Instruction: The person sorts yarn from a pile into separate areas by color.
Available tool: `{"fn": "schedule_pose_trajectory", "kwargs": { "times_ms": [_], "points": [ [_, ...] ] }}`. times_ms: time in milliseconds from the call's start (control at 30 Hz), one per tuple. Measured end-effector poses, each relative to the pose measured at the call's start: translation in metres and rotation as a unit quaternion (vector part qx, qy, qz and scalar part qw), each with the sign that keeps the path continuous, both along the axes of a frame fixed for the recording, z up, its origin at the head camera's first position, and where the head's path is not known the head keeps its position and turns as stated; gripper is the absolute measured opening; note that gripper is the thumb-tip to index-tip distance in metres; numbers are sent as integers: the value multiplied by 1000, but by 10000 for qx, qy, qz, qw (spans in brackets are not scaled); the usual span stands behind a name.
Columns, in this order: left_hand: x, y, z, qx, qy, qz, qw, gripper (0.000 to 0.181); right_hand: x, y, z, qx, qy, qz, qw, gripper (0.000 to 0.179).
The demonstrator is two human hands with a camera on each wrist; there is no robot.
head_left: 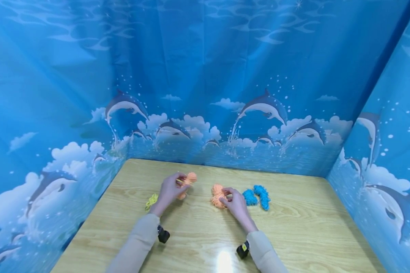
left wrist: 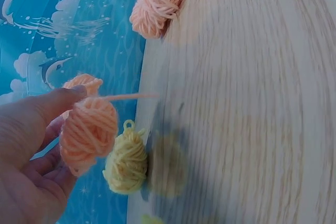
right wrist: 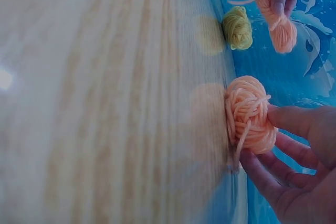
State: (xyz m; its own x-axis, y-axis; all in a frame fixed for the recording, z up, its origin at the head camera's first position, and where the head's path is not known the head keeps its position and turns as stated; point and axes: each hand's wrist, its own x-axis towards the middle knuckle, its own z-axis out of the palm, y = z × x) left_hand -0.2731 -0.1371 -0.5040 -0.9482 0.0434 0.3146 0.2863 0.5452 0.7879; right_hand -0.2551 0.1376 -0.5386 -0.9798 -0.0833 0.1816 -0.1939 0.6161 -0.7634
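My left hand (head_left: 171, 187) pinches a peach yarn bundle (left wrist: 89, 135), narrow in the middle with a rounded lump at each end, and holds it over the table. From it a loose strand sticks out. A second peach yarn bundle (head_left: 218, 196) lies on the table, and my right hand (head_left: 235, 203) grips its right side, the thumb (right wrist: 294, 121) on one face and fingertips at its lower edge. Close by the left hand sits a yellow yarn ball (left wrist: 126, 163), mostly hidden by that hand in the head view.
Looser yellow-green yarn (head_left: 152, 201) lies left of the left wrist. Two blue yarn bundles, a rounder one (head_left: 250, 197) and a longer one (head_left: 262, 197), lie right of the right hand. The wooden table (head_left: 304, 223) meets a blue dolphin-print curtain (head_left: 205, 94) at the back.
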Motion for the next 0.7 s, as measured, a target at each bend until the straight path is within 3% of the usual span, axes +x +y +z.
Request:
{"fn": "schedule_pose_trajectory", "kwargs": {
  "times_ms": [267,700],
  "points": [
    [1,10,-4,71,-307,-35,9995,33,1,2,-1,8,-15,38,10000,32],
    [0,28,-9,-6,-446,-106,9989,36,0,1,0,124,-7,-10,9999,32]
  ]
}}
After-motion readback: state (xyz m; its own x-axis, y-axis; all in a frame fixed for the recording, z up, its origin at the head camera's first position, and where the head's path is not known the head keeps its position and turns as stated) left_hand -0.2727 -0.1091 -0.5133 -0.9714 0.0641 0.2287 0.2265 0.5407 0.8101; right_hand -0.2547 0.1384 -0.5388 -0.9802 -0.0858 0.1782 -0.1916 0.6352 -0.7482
